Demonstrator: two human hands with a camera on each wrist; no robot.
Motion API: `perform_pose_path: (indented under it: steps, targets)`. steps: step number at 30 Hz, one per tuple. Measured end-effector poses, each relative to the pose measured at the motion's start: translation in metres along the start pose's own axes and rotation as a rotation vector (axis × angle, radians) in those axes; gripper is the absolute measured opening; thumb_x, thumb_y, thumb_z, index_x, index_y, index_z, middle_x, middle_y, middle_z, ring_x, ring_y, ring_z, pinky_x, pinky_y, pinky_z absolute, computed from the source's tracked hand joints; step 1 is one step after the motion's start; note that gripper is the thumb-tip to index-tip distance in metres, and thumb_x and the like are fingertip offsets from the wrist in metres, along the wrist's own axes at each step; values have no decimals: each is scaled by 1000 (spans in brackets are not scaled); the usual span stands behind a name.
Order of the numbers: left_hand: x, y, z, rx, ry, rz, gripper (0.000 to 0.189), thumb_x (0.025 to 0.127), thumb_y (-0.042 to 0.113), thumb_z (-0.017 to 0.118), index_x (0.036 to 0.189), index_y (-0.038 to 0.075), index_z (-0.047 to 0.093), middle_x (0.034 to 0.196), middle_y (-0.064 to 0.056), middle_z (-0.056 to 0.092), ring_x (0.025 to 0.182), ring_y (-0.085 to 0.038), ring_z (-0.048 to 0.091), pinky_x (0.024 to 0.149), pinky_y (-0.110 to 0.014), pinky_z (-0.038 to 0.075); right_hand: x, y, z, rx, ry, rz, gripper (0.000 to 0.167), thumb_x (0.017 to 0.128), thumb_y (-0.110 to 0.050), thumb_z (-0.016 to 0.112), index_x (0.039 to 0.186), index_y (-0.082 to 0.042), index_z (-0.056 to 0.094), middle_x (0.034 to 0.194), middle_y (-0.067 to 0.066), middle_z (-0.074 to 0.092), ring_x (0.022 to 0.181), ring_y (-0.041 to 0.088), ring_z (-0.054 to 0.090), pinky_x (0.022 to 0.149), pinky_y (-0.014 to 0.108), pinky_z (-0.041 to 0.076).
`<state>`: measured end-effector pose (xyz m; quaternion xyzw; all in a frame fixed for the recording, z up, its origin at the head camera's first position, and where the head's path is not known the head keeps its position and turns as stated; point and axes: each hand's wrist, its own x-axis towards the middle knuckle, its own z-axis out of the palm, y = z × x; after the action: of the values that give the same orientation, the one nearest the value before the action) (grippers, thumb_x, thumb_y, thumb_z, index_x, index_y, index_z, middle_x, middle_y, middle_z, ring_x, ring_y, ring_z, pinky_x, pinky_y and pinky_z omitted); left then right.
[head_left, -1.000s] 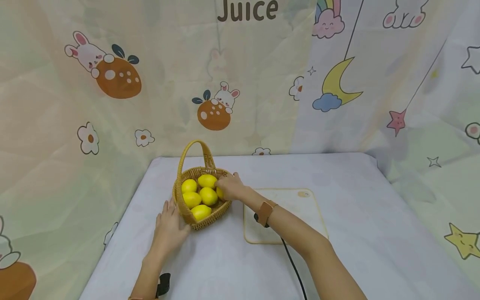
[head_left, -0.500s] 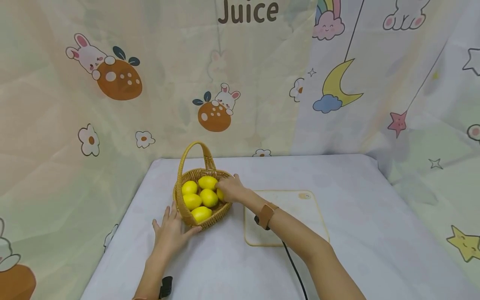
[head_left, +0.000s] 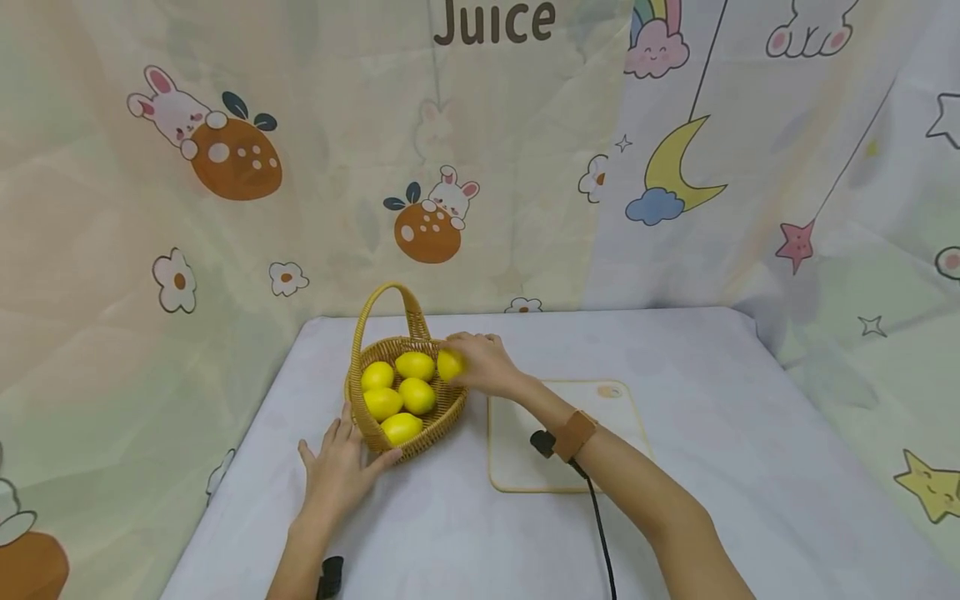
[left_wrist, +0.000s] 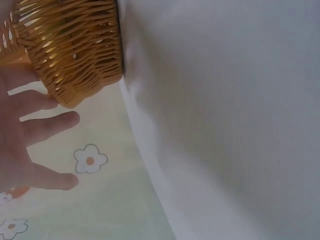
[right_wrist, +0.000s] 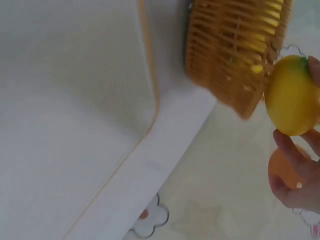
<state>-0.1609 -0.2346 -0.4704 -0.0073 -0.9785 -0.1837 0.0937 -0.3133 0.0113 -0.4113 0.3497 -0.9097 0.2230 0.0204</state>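
Observation:
A wicker basket [head_left: 442, 423] with a tall arched handle stands on the left part of the table and holds several yellow lemons [head_left: 417, 396]. At its right rim my right hand [head_left: 487, 365] pinches another lemon [head_left: 451, 364] between thumb and fingers. The right wrist view shows this held lemon [right_wrist: 292, 95] just past the basket's edge, its green-tinged end toward the thumb. My left hand [head_left: 335, 471] rests against the basket's near left side, fingers spread and thumb stretched along the front. In the left wrist view its fingers [left_wrist: 50, 127] lie beside the woven wall [left_wrist: 80, 50].
Right of the basket a white cutting board [head_left: 525, 458] with a tan edge lies flat, partly under the right forearm. A black cable [head_left: 602, 533] trails from the right wrist camera. Behind the white-covered table [head_left: 720, 417] hangs a printed cloth [head_left: 517, 167].
My right hand has lifted a lemon from the basket's right side up to the rim, and its wrist has shifted right. My left hand has spread its fingers and thumb along the basket.

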Motion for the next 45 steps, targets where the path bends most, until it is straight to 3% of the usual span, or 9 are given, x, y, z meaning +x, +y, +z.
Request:
perform_pose_path:
  steps: [6,15,22,28,45]
  targets:
    - [1,-4,-3,0,-5,-3,95,86,68,63,150,0,41,160,-27,19,137,-51,36,97,-87,5,-29,29,-16,119,61,0,57,83,-11,81,134,-2,59,141,16,54,128,38,50,106,58,37]
    - [0,-5,-7,15,-11,-17,97,87,68,62,151,-1,38,160,-27,19,135,-52,39,98,-86,5,-66,60,-1,156,20,15,56,79,-3,80,130,3,60,137,22,56,125,42,50,108,54,38]
    - [0,-4,-6,0,-26,-28,97,87,69,60,150,-2,40,160,-28,19,134,-53,39,97,-87,4,-70,62,12,144,-19,33,53,79,0,80,128,3,61,134,22,58,123,41,52,108,53,39]
    - [1,-5,-3,-20,-34,-32,100,86,71,58,155,4,32,161,-27,17,134,-54,39,97,-87,3,-72,64,19,138,-40,72,54,79,-1,81,129,2,61,136,20,57,123,40,52,108,52,40]
    - [-1,0,-3,-27,-54,-47,100,87,70,59,154,2,32,161,-26,15,134,-54,38,98,-86,2,-75,66,21,139,-46,67,56,79,-1,81,131,3,59,136,22,56,125,41,51,109,53,38]
